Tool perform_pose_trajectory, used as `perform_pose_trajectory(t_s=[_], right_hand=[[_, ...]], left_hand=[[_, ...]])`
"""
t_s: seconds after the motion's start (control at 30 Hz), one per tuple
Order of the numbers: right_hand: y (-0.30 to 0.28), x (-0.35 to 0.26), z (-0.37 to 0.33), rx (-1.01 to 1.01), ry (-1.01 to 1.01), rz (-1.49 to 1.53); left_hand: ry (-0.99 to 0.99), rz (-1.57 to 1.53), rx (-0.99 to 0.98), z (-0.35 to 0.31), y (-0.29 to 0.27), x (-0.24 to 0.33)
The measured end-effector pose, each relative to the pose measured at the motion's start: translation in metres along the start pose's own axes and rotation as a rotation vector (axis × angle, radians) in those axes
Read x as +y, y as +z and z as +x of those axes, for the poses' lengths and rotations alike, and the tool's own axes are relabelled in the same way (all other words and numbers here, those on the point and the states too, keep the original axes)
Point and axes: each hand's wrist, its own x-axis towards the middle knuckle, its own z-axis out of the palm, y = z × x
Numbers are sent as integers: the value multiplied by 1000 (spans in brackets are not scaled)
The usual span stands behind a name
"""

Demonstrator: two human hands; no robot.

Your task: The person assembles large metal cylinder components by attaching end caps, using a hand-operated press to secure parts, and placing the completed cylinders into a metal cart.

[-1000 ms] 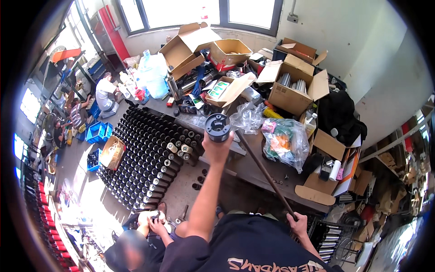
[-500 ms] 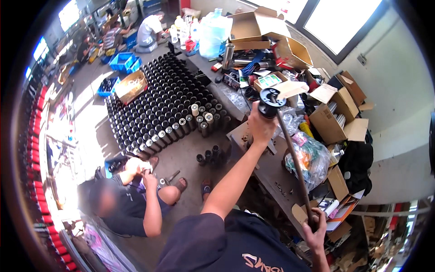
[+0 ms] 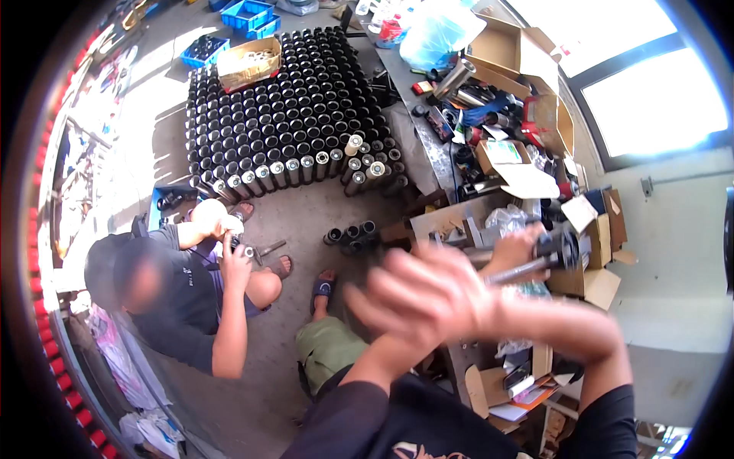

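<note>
My left hand (image 3: 518, 249) is closed round a black cylindrical part with a round flange (image 3: 564, 251), held above the cluttered bench at the right. A long metal rod (image 3: 524, 271) runs out of this part toward the left. My right hand (image 3: 420, 294) is crossed over my left forearm, its fingers curled into a fist and smeared by motion. The rod lines up with that fist and disappears behind the wrist, so its far end is hidden.
Open cardboard boxes (image 3: 497, 50), plastic bags and loose parts crowd the bench. Rows of black tubes (image 3: 290, 107) stand on the floor, a carton (image 3: 248, 65) on top. At the left, a crouching co-worker (image 3: 176, 298) handles a small part. Blue crates (image 3: 248, 15) stand beyond.
My right hand has swung up and left from the rod's lower end, across my left forearm. The rod has tipped from steep to nearly level, and the flanged part has moved right and down.
</note>
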Motion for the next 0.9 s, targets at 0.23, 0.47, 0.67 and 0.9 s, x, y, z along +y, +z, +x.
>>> perform_pose_trajectory(t_s=[0.23,0.47,0.67,0.9], right_hand=[[38,342,-116,-214,649,40],[0,195,-487,-12,1466,268],[12,-185,-476,-103,1473,-435],[-134,-187,-355,-273,1599,515]], left_hand=[[108,-43,156,-21,-4,7],[50,57,419,-37,25,18],[-23,228,668,-40,43,22],[199,250,671,-41,50,25]])
